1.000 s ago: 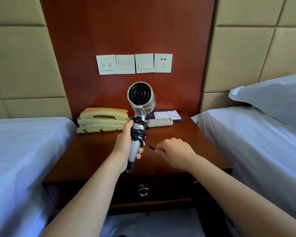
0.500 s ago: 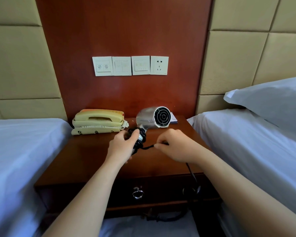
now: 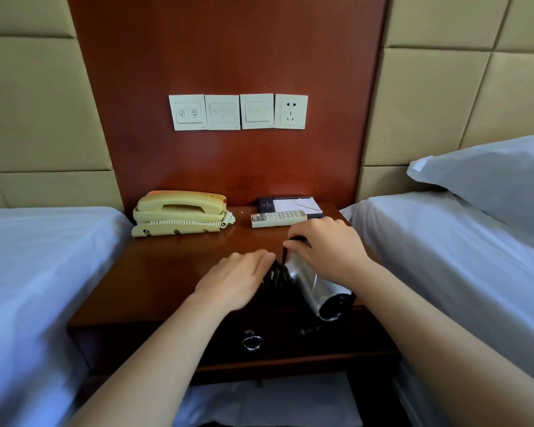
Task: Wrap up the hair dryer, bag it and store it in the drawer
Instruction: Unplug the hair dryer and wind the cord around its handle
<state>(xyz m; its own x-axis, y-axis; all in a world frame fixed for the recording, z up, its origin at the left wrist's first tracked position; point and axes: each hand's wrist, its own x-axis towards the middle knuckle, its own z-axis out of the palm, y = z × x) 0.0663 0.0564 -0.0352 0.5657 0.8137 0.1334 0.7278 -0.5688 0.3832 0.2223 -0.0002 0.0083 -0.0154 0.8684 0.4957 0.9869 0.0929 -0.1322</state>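
A silver hair dryer lies tilted over the front of the wooden nightstand, its barrel pointing down toward me on the right. Black cord is wound in several turns around its handle. My left hand covers and grips the wrapped handle. My right hand pinches a strand of the cord just above the dryer body. The plug end dangles in front of the shut drawer, which has a metal ring pull. No bag is visible.
A cream telephone stands at the back left of the nightstand, with a remote control and a notepad folder at the back right. White beds flank both sides, with a pillow on the right. Wall switches and a socket are above.
The dryer went from upright to turned sideways, then tipped down with its barrel toward me. My right hand carried the cord up and over the handle, adding turns.
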